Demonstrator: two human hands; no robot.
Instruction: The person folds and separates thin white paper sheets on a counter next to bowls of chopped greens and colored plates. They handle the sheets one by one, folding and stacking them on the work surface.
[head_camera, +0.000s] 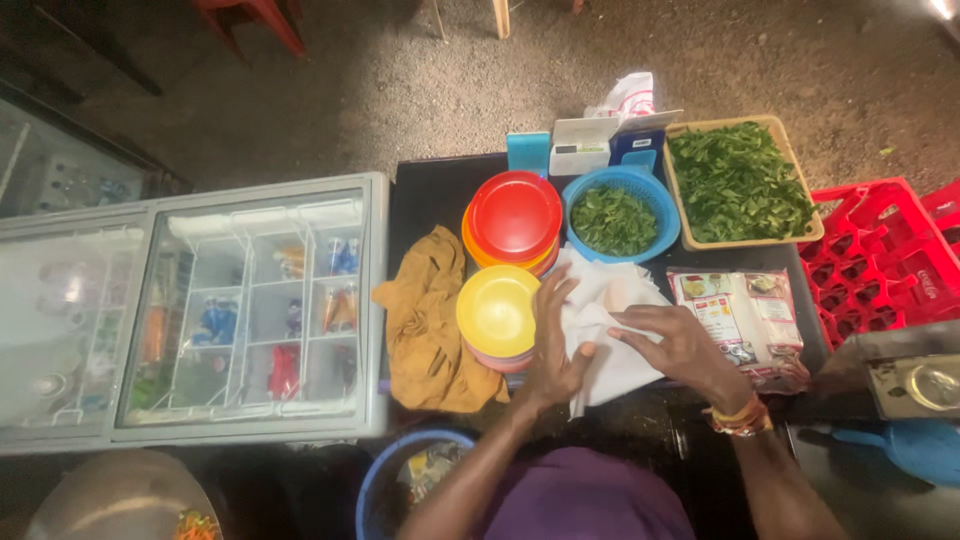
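White paper sheets (610, 330) lie on the dark table (430, 195), just right of the yellow plate stack (497, 310) and below the blue colander of green leaves (614, 218). The left hand (553, 345) rests fingers spread on the sheets' left edge, thumb under a raised fold; the right hand (680, 345) presses flat on the right side, pinching a corner. One sheet appears partly folded or lifted, the rest beneath not yet separated. A tray of leaves (740, 180), a red plate stack (515, 215), a mustard cloth (425, 320) and printed packets (740, 315) sit around.
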